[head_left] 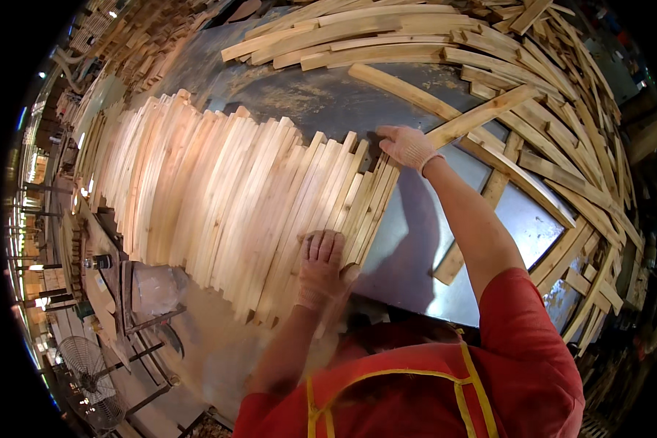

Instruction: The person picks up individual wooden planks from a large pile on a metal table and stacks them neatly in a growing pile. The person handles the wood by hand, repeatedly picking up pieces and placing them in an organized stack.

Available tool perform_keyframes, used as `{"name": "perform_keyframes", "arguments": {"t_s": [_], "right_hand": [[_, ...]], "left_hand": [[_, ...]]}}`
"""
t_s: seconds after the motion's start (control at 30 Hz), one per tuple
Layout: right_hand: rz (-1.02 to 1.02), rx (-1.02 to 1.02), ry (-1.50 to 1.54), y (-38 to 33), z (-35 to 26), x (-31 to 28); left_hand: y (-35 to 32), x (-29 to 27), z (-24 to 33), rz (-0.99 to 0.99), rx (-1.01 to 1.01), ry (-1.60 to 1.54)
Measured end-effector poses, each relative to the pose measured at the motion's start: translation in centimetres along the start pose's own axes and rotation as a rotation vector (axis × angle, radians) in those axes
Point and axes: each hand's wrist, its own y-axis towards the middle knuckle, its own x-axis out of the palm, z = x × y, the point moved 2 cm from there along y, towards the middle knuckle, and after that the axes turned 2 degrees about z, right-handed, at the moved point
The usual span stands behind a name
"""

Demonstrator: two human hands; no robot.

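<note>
A wide row of pale wooden strips point(219, 197) lies side by side on a dark metal tabletop point(299, 95). My left hand point(323, 266), in a light knit glove, rests palm down on the strips' near ends. Its fingers lie over the wood and its thumb sits apart at the end of the rightmost strips. My right hand point(410, 148), gloved too, reaches to the far end of the rightmost wooden strip point(376, 208). Its fingers bend round that end, and the palm and thumb are hidden.
Loose boards point(482, 117) lie crossed just right of my right hand, over a shiny metal surface point(394, 248). Rough boards point(562, 109) are heaped along the far and right sides. A caged fan point(91, 379) and a metal-framed stand point(150, 317) are at the lower left.
</note>
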Motion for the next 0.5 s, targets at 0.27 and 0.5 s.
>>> {"name": "perform_keyframes", "arguments": {"t_s": [0.27,0.5], "right_hand": [[0.04,0.251,1.185,-13.2,-0.3,0.4],[-0.292,0.236,1.082,-26.1,-8.3,14.4]], "left_hand": [[-0.7,0.5,-0.5,-0.025,-0.095,0.007],[8.6,-10.6,-0.1,0.038,-0.538,-0.462]]}}
